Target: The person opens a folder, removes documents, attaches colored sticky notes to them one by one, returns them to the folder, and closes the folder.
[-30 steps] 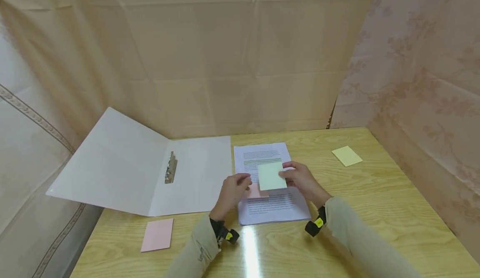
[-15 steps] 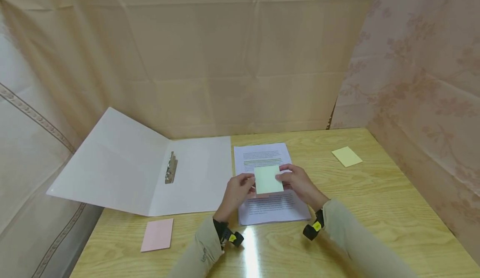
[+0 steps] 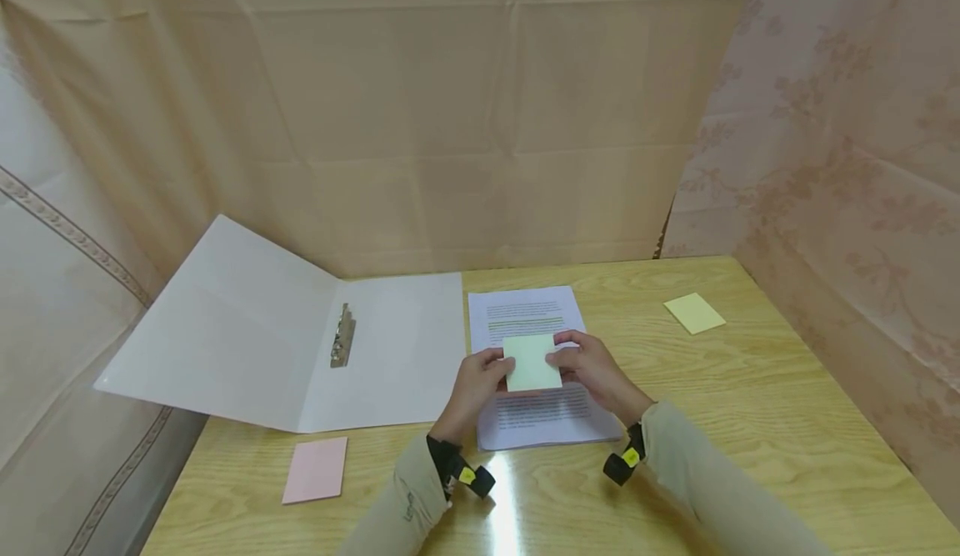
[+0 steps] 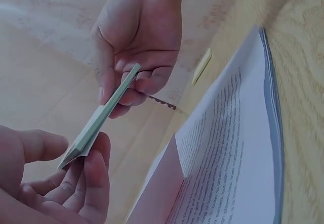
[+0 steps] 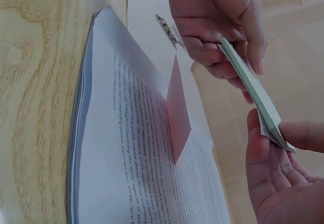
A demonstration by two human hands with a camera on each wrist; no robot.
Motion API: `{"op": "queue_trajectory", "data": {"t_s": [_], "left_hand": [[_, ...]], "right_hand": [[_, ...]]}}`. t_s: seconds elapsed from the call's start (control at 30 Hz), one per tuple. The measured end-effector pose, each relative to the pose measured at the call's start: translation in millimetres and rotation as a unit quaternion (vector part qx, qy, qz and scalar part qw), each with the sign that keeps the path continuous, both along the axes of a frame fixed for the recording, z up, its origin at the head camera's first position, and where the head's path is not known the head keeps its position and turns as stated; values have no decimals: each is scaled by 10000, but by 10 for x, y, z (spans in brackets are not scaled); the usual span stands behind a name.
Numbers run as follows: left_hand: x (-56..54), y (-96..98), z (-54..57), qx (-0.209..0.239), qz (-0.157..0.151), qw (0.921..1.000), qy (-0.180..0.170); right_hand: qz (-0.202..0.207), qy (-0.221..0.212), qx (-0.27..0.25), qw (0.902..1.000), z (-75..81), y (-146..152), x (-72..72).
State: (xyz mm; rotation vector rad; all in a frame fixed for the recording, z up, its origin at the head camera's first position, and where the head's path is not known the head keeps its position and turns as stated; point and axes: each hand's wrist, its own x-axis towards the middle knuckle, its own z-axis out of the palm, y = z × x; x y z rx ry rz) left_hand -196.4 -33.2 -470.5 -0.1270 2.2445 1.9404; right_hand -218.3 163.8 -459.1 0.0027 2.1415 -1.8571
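Over the printed pages, both hands hold a pale green sticky note pad (image 3: 532, 363). My left hand (image 3: 474, 385) pinches its left edge, thumb on top and fingers beneath. At the right edge, my right hand (image 3: 596, 373) pinches it the same way. Edge-on in the left wrist view, the sticky note pad (image 4: 98, 120) shows a thin sheet parting from its underside near the left fingers (image 4: 93, 171). Below it, a pink sticky note (image 5: 178, 113) sticks up from the top printed page (image 5: 121, 128); the pad mostly hides that note in the head view.
An open white folder (image 3: 397, 356) with a metal clip (image 3: 342, 336) lies left of the pages. A pink sticky note pad (image 3: 315, 470) sits at the front left of the wooden table (image 3: 765, 423), a yellow one (image 3: 694, 313) at the back right. Cloth hangs behind.
The right hand has brought the green pad slightly left and toward the body. The left hand has moved right and now grips the pad's left edge.
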Motion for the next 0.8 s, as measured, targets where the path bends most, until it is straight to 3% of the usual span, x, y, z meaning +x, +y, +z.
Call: {"op": "queue_trajectory", "data": {"t_s": [0.13,0.3,0.5,0.6,0.8], "left_hand": [[14,-1,-10,287,-63,9995,-82],[21,13,-1,544,-67,9984,-154],[37,41,2,836,-164,9963,-136],[47,49,8,961,-251,9949,-151],[52,51,26,999,-311,9943,-188]], "right_hand": [[-95,72,76,9999,6,-20,16],[-262,589,431,9970,10,-67,41],[53,1121,993,9887,-8,-97,74],[215,1509,1435,9778,-7,-102,89],[821,2386,2072,9452,7,-116,132]]}}
